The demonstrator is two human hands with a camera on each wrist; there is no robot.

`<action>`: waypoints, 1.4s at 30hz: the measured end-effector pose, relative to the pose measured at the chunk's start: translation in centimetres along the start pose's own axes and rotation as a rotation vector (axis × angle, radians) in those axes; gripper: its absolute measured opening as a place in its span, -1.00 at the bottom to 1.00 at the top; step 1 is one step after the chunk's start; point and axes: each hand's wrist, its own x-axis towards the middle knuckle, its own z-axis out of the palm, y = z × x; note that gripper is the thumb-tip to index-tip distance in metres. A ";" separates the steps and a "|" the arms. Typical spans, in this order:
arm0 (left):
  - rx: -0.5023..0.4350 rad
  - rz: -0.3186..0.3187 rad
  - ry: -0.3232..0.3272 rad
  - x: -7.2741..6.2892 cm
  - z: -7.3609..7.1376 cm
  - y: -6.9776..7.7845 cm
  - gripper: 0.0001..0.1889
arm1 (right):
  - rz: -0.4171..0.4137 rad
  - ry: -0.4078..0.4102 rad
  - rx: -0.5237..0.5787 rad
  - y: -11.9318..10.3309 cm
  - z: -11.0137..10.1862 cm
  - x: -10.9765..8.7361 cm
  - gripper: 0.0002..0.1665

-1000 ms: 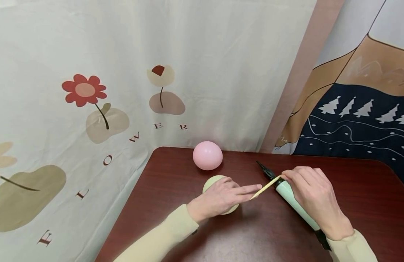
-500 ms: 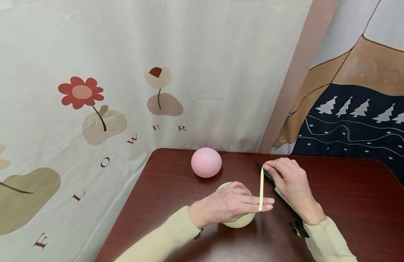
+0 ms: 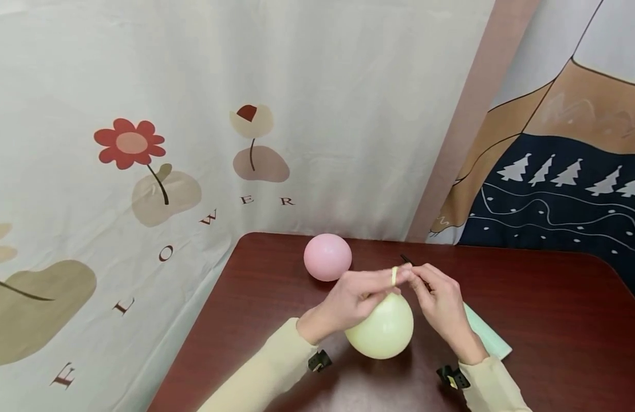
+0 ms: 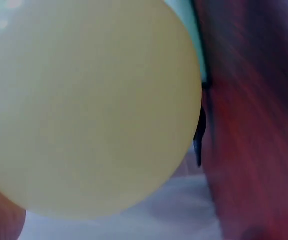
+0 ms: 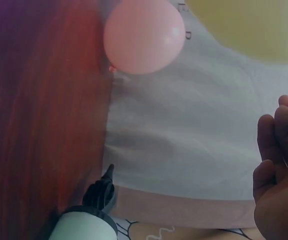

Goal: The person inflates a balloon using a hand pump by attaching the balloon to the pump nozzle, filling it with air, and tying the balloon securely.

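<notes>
A pale yellow inflated balloon (image 3: 383,333) hangs just under my left hand (image 3: 343,302), above the table. Its stretched neck (image 3: 394,276) loops over the extended fingers of that hand, which holds the balloon from above. At the left fingertips, my right hand (image 3: 443,306) pinches the neck's end between thumb and index finger; the exact tip is hidden. The yellow balloon (image 4: 89,110) fills most of the left wrist view. In the right wrist view, my right hand (image 5: 284,175) shows at the right edge with curled fingers.
A tied pink balloon (image 3: 327,257) rests near the back of the dark red table (image 3: 554,309). Behind my right hand lies a mint-green hand pump (image 3: 486,333) with a black nozzle (image 5: 100,192). A printed cloth (image 3: 348,114) hangs along the table's back edge.
My right hand has moved left, carrying the stretched neck over the left fingers until both hands meet. My left hand has turned and lifted, and the yellow balloon now shows more below it.
</notes>
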 end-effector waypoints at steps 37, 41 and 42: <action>0.640 0.071 0.110 -2.6 2.4 -2.5 -0.75 | -0.422 0.036 -0.222 -5.8 0.5 0.0 -0.57; 0.678 0.105 0.124 -3.1 3.0 -3.0 -0.85 | -0.383 -0.008 -0.240 -5.7 0.3 0.2 -0.55; 0.678 0.108 0.125 -3.2 3.2 -3.1 -0.89 | -0.371 -0.016 -0.250 -5.7 0.2 0.3 -0.54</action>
